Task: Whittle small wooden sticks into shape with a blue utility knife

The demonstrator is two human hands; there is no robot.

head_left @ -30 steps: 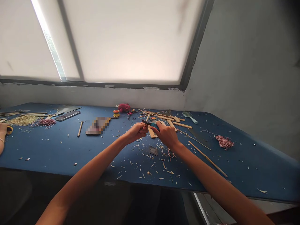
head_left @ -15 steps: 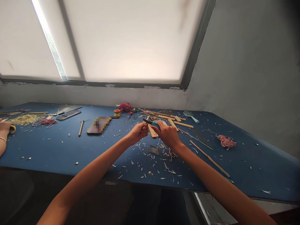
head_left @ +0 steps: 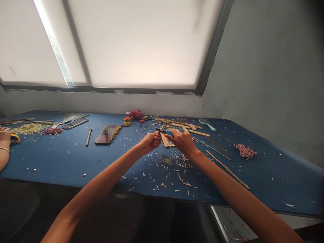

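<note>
My right hand is closed around the blue handle of a utility knife. The knife's dark blade points left, over the fingertips of my left hand. Those fingers are pinched on a small thin stick, pale in colour and mostly hidden by the fingers and blade. Just below and behind the knife lies a flat wooden piece on the blue tabletop. A small dark metal plate rests nearer to me, among many pale wood shavings.
Bamboo sticks are heaped at the back, by a hairbrush. A long stick and red-white string lie right. A phone sits left of my hands. At far left, another person's hand is near a yellow tool.
My right hand and the knife have shifted slightly, with the blade still over my left fingertips. The whole view has moved a little, and the other person's yellow tool shows more.
</note>
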